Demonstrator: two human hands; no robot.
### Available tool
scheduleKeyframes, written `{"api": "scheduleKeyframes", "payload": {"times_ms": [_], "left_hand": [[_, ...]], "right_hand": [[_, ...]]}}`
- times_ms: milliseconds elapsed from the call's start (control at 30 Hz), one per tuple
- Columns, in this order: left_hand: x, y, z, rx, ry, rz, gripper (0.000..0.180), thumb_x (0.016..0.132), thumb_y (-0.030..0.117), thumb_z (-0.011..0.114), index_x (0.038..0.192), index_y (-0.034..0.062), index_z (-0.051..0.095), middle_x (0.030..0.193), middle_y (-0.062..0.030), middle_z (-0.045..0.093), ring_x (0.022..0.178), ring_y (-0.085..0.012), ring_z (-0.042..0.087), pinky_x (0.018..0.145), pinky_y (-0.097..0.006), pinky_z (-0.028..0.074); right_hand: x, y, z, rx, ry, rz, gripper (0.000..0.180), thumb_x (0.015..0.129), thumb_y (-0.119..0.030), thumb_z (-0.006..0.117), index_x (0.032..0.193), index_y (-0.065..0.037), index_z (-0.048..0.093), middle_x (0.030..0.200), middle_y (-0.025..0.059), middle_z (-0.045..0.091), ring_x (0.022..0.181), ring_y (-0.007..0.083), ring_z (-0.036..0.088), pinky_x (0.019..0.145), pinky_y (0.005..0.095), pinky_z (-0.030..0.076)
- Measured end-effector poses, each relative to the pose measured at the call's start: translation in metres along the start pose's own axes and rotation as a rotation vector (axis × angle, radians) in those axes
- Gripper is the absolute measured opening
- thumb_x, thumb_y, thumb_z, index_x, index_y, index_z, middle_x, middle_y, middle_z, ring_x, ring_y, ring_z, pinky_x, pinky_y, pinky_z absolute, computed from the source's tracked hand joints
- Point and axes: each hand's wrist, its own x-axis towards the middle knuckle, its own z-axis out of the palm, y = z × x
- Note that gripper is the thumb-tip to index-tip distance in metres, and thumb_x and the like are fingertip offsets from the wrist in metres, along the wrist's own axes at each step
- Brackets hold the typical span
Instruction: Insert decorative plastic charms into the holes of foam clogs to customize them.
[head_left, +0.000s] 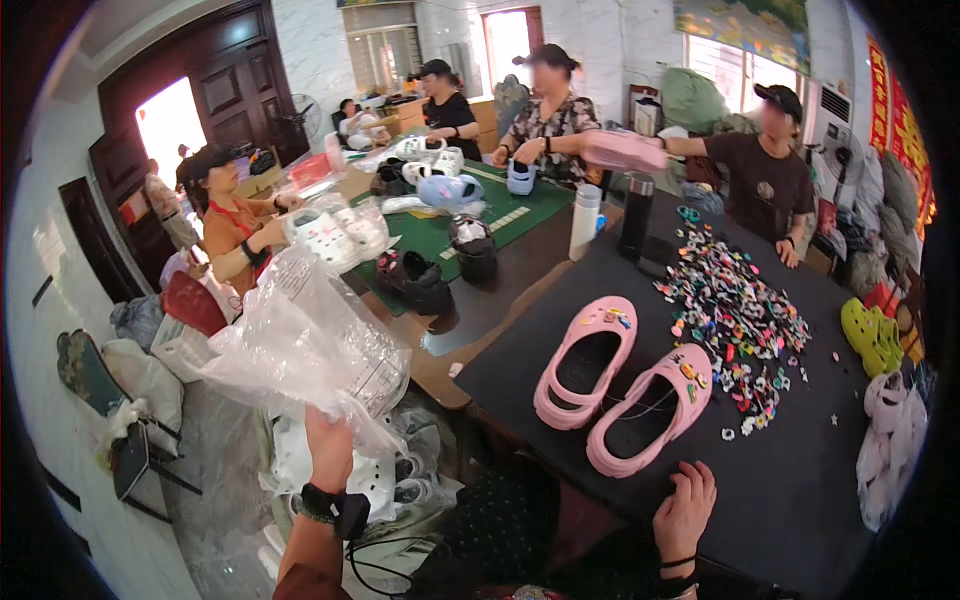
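My left hand (328, 447) is closed on a crumpled clear plastic bag (300, 340) with a printed patch, lifted left of the black table. Below it, partly covered, are white clogs (372, 485) in clear wrapping. My right hand (686, 503) rests at the near edge of the black table, fingers loosely apart and holding nothing. Just beyond that hand sits a pink clog (692, 395), and a second pink clog (618, 318) lies beside it to the left. Both have small colourful charms on their toes, which point away from me.
Loose shoe charms (735, 310) spread across the black table (790, 450). Two bottles, one white (584, 222) and one black (635, 215), stand at its far edge. Lime-green clogs (872, 335) are at the right. Co-workers handle shoes around a green-topped table (510, 215).
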Motion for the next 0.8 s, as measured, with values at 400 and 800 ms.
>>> {"api": "scheduleKeyframes", "payload": {"times_ms": [400,800], "left_hand": [[-0.026,-0.023,-0.023,0.049,-0.072,-0.071,0.065,0.077,-0.013,0.044,0.140,-0.0053,0.030,0.134,-0.0158,0.046,0.122,-0.0230,0.046,0.105,-0.033,0.036],[-0.037,-0.015,-0.048,-0.152,-0.054,-0.040,0.063,0.080,-0.013,0.046,0.141,-0.0043,0.029,0.134,-0.0140,0.046,0.120,-0.0215,0.049,0.102,-0.032,0.039]], "right_hand": [[0.006,-0.004,0.002,-0.041,0.037,-0.024,0.030,0.067,0.001,0.057,0.096,-0.003,0.057,0.114,0.0120,0.058,0.116,0.0329,0.050,0.095,0.0446,0.040],[0.006,-0.012,-0.002,-0.032,0.089,-0.058,0.027,0.068,0.002,0.057,0.095,-0.003,0.058,0.112,0.0114,0.059,0.112,0.0309,0.052,0.092,0.0431,0.041]]}}
